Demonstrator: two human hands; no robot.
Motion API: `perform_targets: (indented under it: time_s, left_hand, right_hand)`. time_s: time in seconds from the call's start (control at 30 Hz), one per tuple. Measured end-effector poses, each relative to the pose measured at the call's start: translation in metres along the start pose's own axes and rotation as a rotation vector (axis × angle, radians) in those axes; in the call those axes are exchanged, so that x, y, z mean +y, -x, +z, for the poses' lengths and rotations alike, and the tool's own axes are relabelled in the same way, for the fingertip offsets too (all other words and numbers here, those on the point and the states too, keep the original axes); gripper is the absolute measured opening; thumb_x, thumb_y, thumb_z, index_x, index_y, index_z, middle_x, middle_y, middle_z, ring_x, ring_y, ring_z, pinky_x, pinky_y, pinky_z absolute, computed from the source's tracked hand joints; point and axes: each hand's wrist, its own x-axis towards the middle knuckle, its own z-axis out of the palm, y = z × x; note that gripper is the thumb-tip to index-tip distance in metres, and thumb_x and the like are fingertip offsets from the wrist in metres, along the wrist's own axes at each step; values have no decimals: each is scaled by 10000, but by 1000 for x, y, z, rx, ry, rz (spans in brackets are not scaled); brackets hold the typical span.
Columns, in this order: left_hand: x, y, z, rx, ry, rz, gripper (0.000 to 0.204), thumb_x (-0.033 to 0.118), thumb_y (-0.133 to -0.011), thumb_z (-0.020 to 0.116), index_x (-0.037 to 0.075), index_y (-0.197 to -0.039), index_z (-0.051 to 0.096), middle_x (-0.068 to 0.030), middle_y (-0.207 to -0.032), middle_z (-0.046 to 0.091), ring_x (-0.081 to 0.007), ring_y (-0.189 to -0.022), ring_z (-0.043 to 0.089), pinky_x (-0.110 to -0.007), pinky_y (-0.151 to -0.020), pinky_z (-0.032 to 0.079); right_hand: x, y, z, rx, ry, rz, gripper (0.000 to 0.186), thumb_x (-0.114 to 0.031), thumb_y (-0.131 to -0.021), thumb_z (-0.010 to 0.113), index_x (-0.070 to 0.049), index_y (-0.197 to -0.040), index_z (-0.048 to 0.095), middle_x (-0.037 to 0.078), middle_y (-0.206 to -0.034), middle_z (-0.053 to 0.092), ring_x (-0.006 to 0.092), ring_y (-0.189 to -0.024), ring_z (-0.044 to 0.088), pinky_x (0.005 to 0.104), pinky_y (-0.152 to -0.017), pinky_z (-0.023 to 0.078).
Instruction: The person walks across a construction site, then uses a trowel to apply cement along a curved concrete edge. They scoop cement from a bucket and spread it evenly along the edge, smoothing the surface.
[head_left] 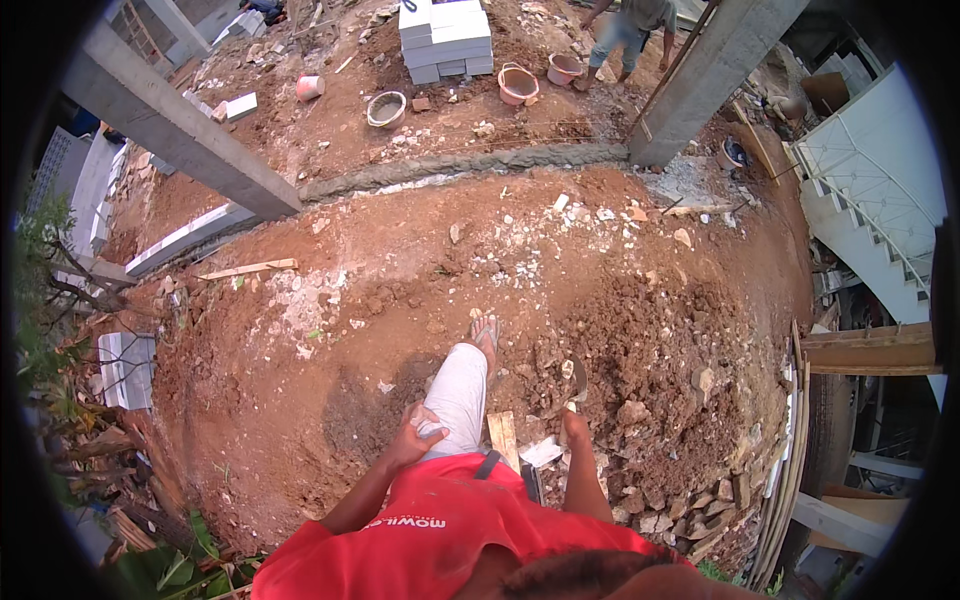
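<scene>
My left hand (410,440) is at my thigh, its fingers curled on the cloth of my pale trouser leg (458,400). My right hand (575,428) hangs low on the other side, closed round the light handle of a trowel (581,380). The trowel's dark, curved-looking blade points away from me, over loose brown soil (640,370). A short wooden board (503,440) and a white broken piece (542,452) lie between my leg and my right forearm. One sandalled foot (485,335) is forward on the dirt.
A low band of grey mortar (470,165) runs between two slanting concrete columns (180,120) (700,90). Beyond it are stacked white blocks (447,45), buckets (517,84) and another person (625,35). Rubble (700,510) is heaped at right, near stairs (870,240).
</scene>
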Motion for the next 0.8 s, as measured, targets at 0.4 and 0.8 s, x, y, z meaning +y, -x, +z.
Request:
perform_targets:
  time_s: [0.4, 0.8]
  left_hand:
    - [95, -112, -104, -261, -228, -237, 310, 313, -745, 856, 94, -960, 813, -124, -905, 779, -245, -880, 734, -369, -846, 548]
    - [286, -307, -243, -91, 258, -75, 229, 199, -941, 732, -16, -1021, 734, -100, -861, 774, -158, -853, 741, -331, -782, 560]
  right_hand:
    - [-281, 145, -45, -158, -191, 75, 239, -226, -853, 711, 12, -854, 689, 74, -691, 610, 217, -527, 610, 371, -455, 481]
    - [-285, 133, -87, -49, -125, 44, 251, -276, -847, 703, -44, -943, 709, 64, -728, 636, 199, -564, 607, 364, -517, 522]
